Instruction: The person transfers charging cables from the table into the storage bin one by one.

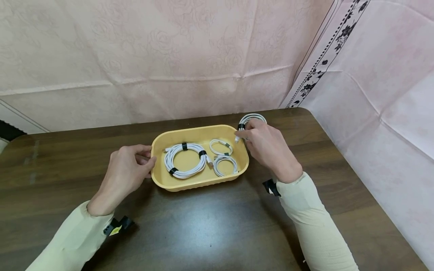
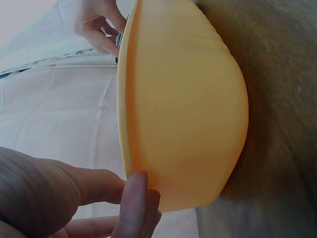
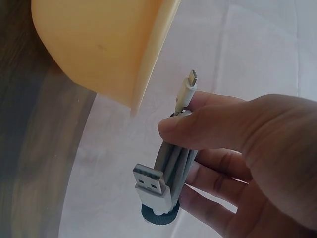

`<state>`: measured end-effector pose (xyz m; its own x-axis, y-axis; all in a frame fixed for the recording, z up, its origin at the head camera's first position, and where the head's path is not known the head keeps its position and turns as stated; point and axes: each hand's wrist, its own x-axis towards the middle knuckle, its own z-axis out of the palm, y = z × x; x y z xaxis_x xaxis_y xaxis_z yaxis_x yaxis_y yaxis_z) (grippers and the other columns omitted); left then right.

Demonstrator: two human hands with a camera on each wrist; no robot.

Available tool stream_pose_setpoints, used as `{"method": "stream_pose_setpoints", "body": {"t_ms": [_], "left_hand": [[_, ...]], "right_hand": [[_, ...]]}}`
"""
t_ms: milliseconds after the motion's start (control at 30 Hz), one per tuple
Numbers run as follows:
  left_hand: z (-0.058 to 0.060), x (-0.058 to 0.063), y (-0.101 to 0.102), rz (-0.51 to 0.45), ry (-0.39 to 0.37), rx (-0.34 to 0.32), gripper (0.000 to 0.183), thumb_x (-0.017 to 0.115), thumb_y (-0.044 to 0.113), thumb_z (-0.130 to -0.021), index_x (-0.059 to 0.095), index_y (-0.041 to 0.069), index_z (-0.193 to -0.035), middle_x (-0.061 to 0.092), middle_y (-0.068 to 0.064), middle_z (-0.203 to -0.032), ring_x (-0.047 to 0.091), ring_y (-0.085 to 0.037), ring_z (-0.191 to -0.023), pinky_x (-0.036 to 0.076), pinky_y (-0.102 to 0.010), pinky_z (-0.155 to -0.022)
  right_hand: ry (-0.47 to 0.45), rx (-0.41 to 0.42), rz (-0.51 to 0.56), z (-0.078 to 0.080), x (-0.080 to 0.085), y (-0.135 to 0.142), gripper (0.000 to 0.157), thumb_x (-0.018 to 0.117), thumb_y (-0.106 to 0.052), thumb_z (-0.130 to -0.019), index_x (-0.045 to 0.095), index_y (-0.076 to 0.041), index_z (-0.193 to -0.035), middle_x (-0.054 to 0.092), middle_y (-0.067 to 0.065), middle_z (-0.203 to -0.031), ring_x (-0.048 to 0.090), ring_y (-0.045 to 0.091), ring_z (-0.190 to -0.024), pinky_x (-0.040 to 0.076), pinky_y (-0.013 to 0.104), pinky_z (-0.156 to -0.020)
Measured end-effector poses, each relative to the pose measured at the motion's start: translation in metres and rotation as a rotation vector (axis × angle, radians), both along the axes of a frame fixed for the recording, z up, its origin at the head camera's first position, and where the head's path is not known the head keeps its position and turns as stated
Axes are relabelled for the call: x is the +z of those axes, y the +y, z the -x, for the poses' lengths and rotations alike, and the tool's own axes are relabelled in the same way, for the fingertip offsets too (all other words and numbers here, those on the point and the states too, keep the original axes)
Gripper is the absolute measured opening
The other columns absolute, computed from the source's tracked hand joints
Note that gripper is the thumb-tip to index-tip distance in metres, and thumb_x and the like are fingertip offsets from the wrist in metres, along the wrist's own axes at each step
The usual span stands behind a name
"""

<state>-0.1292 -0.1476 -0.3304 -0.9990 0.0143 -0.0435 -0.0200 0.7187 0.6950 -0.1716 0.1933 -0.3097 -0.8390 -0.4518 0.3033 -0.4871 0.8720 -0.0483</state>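
A yellow plastic basket (image 1: 200, 184) stands on the table, and my left hand (image 1: 127, 169) holds its left rim between thumb and fingers. Inside lie a large coiled white cable (image 1: 186, 174) with black straps and, to its right, two smaller coils, a white cable (image 1: 217, 142) above a greyish-white cable (image 1: 223, 158). My right hand (image 1: 269, 146) pinches a coiled USB cable (image 3: 171, 163) beside the basket's right rim. In the right wrist view, its USB-A plug (image 3: 151, 183) and a slimmer plug (image 3: 187, 90) stick out, with a dark strap round the coil.
The dark wooden table (image 1: 203, 233) reaches toward me. Behind it hangs a pale patterned cloth (image 1: 152, 56), which also runs down the right side. Small black devices (image 1: 118, 226) are strapped on both sleeved wrists.
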Motion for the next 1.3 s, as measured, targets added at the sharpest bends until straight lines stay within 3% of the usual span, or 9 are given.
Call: {"method": "stream_pose_setpoints", "body": {"t_ms": [300, 533, 833, 1300], "left_hand": [[0.0, 0.001, -0.001, 0.008, -0.021, 0.005, 0.042, 0.066, 0.012, -0.097, 0.061, -0.004, -0.135, 0.069, -0.022, -0.114, 0.072, -0.016, -0.074, 0.058, -0.025, -0.056], [0.001, 0.0, -0.002, 0.011, -0.019, 0.001, 0.042, 0.067, 0.012, -0.096, 0.061, -0.005, -0.134, 0.068, -0.023, -0.113, 0.071, -0.016, -0.073, 0.058, -0.025, -0.056], [0.002, -0.002, -0.002, 0.008, -0.006, -0.005, 0.041, 0.067, 0.011, -0.096, 0.061, -0.006, -0.134, 0.069, -0.023, -0.112, 0.071, -0.016, -0.074, 0.058, -0.024, -0.056], [0.002, -0.001, -0.001, -0.005, -0.002, -0.006, 0.041, 0.066, 0.011, -0.097, 0.062, -0.006, -0.133, 0.069, -0.024, -0.112, 0.072, -0.015, -0.073, 0.058, -0.023, -0.055]], "right_hand": [[0.01, 0.021, -0.009, 0.0, -0.001, -0.007, 0.034, 0.063, -0.001, -0.093, 0.079, -0.02, -0.117, 0.065, 0.007, -0.099, 0.064, 0.023, -0.088, 0.057, 0.044, -0.068], [0.011, 0.035, -0.018, 0.0, -0.003, -0.012, 0.043, 0.057, 0.006, -0.091, 0.079, -0.02, -0.118, 0.064, 0.006, -0.097, 0.062, 0.022, -0.088, 0.056, 0.04, -0.063], [0.006, 0.044, -0.044, 0.0, -0.003, -0.019, 0.039, 0.062, 0.004, -0.092, 0.079, -0.019, -0.117, 0.066, 0.007, -0.1, 0.062, 0.02, -0.088, 0.057, 0.036, -0.064], [0.048, 0.066, -0.049, 0.001, -0.002, -0.027, 0.041, 0.059, 0.005, -0.093, 0.08, -0.022, -0.116, 0.066, 0.006, -0.098, 0.063, 0.021, -0.088, 0.058, 0.038, -0.066]]}}
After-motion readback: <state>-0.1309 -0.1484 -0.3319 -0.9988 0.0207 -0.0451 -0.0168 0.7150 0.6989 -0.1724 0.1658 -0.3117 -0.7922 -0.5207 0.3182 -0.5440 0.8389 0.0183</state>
